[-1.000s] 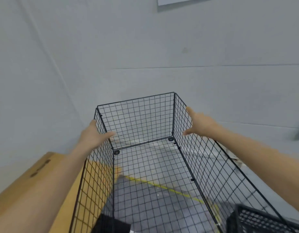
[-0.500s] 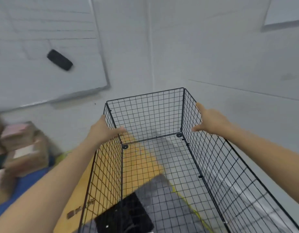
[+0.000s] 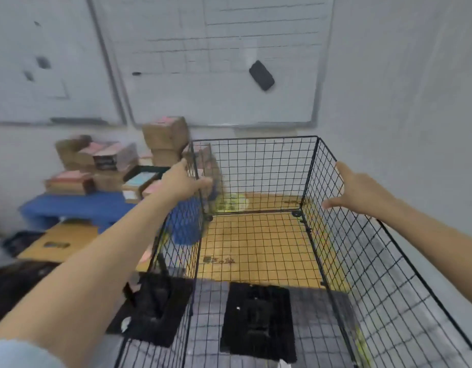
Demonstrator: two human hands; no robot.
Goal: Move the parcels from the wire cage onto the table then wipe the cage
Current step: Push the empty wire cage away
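The left hand (image 3: 184,179) grips the top edge of the left wall of the wire cage (image 3: 256,166). Its thumb is inside the wall and its fingers are on the outside. The right hand (image 3: 359,189) holds the top edge of the right wall the same way. Its thumb points into the cage and its fingers lie straight along the rim. So there are two hands, one on each side, both clamped on the cage.

The cage is between the two arms, with its top open. You can see three wire walls and a wire floor. Through the floor you can see a brown cardboard sheet (image 3: 256,248) and two black things (image 3: 257,317) lower down. They are under the cage, not in it. A pale yellow-green thing shows through the far wall, too blurry to name.

The parcels (image 3: 104,160) are piled on the blue table (image 3: 70,208), to the left of the cage. They are brown boxes, some with pink tops. There are more than six, but they are too blurry to count well. Two sit one on top of the other, right beside the cage's far left corner.

A flat brown box (image 3: 59,240) lies in front of the table. Two whiteboards (image 3: 216,62) hang on the wall, and one black eraser (image 3: 261,75) sticks to the right one.
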